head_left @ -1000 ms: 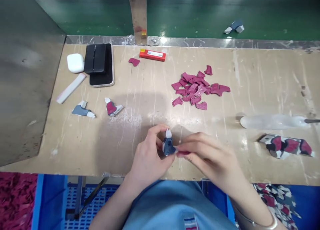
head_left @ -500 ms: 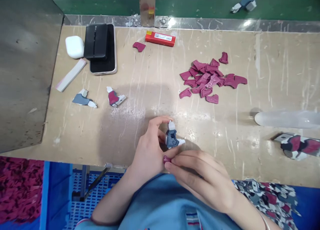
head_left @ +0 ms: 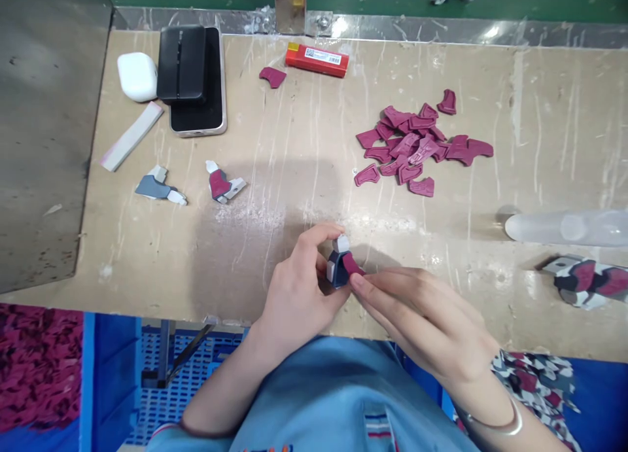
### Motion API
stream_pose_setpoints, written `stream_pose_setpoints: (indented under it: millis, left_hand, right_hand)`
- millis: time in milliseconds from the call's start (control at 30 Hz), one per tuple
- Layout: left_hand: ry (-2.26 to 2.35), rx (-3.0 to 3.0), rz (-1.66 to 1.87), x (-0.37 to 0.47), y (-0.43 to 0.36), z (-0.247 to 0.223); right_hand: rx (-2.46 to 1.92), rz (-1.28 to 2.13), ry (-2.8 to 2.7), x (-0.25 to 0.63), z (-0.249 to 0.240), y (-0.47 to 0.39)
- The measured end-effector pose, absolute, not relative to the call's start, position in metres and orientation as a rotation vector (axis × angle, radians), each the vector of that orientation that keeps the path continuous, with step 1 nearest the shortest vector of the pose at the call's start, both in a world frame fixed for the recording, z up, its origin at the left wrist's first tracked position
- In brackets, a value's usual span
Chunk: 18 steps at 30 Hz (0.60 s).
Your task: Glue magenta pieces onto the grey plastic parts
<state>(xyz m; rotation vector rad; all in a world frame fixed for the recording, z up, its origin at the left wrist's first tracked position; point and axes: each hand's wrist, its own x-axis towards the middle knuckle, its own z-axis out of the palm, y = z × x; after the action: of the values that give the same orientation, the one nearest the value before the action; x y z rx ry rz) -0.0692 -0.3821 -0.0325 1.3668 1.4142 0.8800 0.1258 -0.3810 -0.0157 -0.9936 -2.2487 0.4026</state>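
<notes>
- Over the near side of the bench (head_left: 294, 125), the left hand (head_left: 299, 285) gripped a dark blue-grey block (head_left: 336, 277) upright between its thumb and bent forefinger.
- Beside it, the right hand (head_left: 436, 328) pinched a maroon piece (head_left: 350, 263) between thumb and fingers. That piece had come up to the block's right side; half a second earlier it was down by the left palm, apart from the block.
- The white prong seen on the block's right in the earlier frame no longer showed.
- The block had a pale, faceted knob on top, a light patch on its left side and a dark hollow. The maroon piece overlapped its right part; how far it was seated could not be told.
- Thin and slightly curved, the maroon piece was partly hidden by fingertips.
- Farther back lay a loose pile of maroon pieces (head_left: 402, 144), flat and notched, some with raised rims.
- To the left lay a smooth grey-and-white part (head_left: 154, 186) and a maroon-and-white part (head_left: 219, 184), both with angular pale ends.
- At the right was a cloudy, round-ended bottle (head_left: 564, 227).
- Pale streaks and shiny patches marked the tan bench top.
</notes>
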Motion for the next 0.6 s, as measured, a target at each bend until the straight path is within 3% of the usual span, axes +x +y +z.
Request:
stream_pose_setpoints:
  millis: [367, 600]
  left_hand:
    - [1.414, 1.596, 0.966, -0.071, -0.386, -0.041]
    - [1.418, 1.427, 0.973, -0.071, -0.387, -0.037]
  right_hand:
    - [-0.984, 0.518, -2.137, 0.111, -0.031, -0.376]
    - [-0.995, 0.502, -2.124, 0.108, -0.041, -0.377]
